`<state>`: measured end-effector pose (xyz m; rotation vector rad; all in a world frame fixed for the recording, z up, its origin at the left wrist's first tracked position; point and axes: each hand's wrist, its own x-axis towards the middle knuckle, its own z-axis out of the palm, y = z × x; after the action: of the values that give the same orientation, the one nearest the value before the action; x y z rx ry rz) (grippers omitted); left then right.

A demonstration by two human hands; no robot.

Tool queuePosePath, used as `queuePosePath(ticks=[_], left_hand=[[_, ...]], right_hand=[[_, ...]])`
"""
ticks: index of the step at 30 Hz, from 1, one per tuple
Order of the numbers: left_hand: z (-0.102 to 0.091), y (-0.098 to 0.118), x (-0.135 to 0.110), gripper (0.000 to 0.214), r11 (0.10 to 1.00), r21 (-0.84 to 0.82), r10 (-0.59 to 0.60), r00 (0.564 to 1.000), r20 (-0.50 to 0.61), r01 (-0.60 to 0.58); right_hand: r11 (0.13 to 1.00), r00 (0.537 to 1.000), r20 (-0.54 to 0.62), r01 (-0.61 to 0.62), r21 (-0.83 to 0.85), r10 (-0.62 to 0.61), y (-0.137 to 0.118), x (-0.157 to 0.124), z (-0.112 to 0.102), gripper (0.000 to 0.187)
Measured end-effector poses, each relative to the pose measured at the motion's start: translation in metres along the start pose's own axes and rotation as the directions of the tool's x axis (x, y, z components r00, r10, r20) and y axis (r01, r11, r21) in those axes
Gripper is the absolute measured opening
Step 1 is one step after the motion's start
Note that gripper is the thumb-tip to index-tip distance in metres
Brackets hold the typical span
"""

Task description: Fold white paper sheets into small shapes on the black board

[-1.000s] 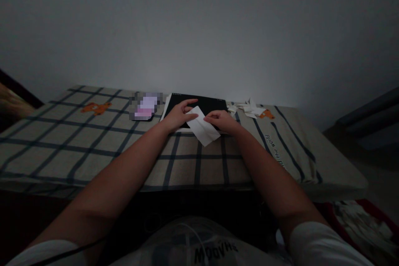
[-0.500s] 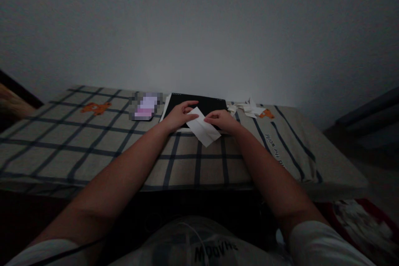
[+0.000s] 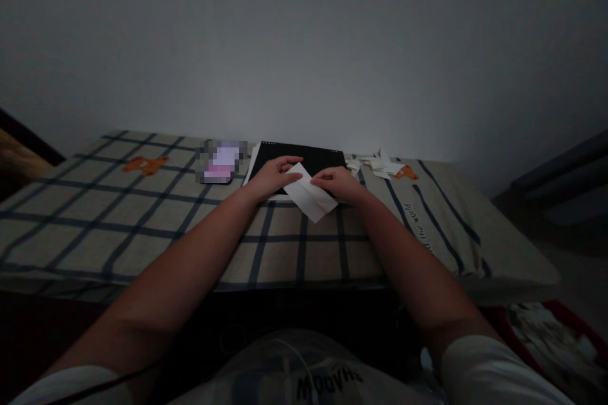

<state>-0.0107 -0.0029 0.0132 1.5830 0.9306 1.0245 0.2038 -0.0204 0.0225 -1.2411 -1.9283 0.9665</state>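
A white sheet of paper (image 3: pixel 311 198), with a crease across it, is held at a slant over the front edge of a black notebook (image 3: pixel 304 155). My left hand (image 3: pixel 275 177) pinches its upper left side, the thumb on top and the index finger stretched above the notebook. On the other side, my right hand (image 3: pixel 337 182) grips the paper's upper right edge between thumb and fingers. White pages show at the notebook's left and front edges. Part of the notebook is hidden beneath both hands.
A phone (image 3: pixel 221 162), blurred out, lies left of the notebook. Several folded white paper pieces (image 3: pixel 382 166) are to the right. Everything rests on a checked tablecloth (image 3: pixel 190 221) with orange bear prints, against a pale wall (image 3: pixel 304 44). A red container (image 3: pixel 560 335) is low at the right.
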Motion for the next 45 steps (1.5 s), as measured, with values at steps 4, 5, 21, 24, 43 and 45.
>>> queuePosePath(ticks=[4, 5, 21, 24, 43, 45], left_hand=[[0.000, 0.004, -0.001, 0.023, 0.996, 0.071, -0.042, 0.998, -0.051, 0.045], [0.000, 0.005, -0.001, 0.022, 0.995, 0.083, -0.047, 0.997, -0.060, 0.052], [-0.005, -0.001, 0.001, 0.028, 0.964, 0.264, 0.054, 0.996, -0.066, -0.035], [-0.004, 0.000, 0.001, 0.029, 0.886, 0.446, 0.217, 0.964, -0.157, -0.127], [0.022, -0.008, -0.009, 0.056, 0.350, 0.906, 0.144, 0.969, 0.201, -0.240], [0.020, -0.010, -0.007, 0.058, 0.359, 0.903, 0.138, 0.970, 0.199, -0.236]], right_hand=[[1.000, 1.000, -0.002, -0.003, 0.030, 0.003, 0.002, 0.001, 0.001, 0.021], [1.000, 1.000, -0.005, -0.004, 0.023, 0.004, 0.002, 0.001, 0.002, 0.021], [0.996, 0.997, 0.034, -0.078, 0.047, 0.076, 0.005, 0.001, -0.001, 0.023], [0.995, 0.995, -0.002, -0.098, 0.027, 0.098, 0.003, 0.004, 0.001, 0.019], [0.896, 0.977, -0.209, -0.124, -0.426, 0.036, 0.014, 0.014, 0.017, 0.017], [0.888, 0.980, -0.197, -0.073, -0.455, -0.020, 0.016, 0.015, 0.017, 0.017]])
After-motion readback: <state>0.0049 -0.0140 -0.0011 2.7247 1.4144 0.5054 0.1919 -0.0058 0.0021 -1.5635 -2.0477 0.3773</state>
